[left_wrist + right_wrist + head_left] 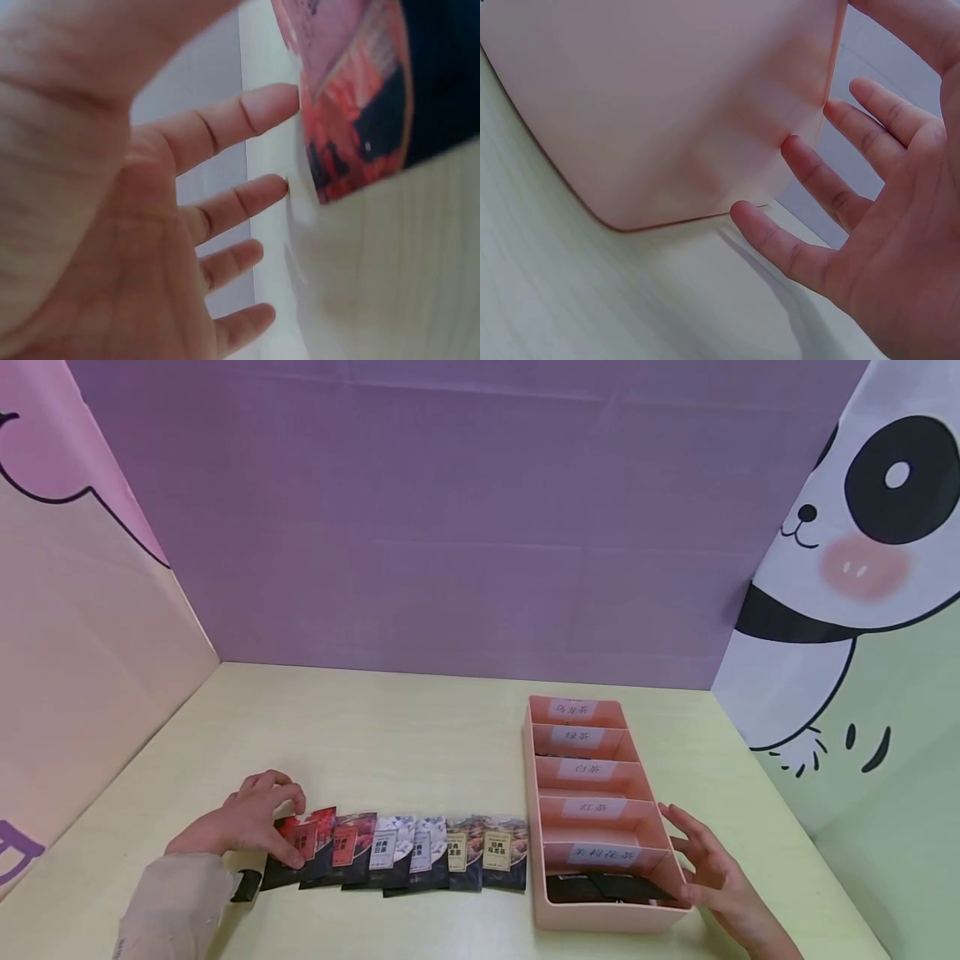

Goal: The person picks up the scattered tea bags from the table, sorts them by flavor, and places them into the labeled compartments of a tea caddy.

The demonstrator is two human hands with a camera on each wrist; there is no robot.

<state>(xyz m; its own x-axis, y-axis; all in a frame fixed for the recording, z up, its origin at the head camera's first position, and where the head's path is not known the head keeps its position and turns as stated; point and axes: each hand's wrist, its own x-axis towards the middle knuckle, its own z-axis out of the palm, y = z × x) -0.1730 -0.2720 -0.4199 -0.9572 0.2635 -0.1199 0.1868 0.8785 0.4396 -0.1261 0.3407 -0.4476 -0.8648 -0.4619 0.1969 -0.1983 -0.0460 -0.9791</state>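
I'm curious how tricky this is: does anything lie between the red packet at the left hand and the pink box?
Yes: the other packets lie in a row on the table between the red packet at the left hand and the box. Nothing visible hangs above the row.

Soft light casts faint shadows on the table; wrist views look dimmer, hazier.

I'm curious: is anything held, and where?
Left hand touches an edge of the leftmost red packet; gripping can't be told. Right hand touches the side of the box.
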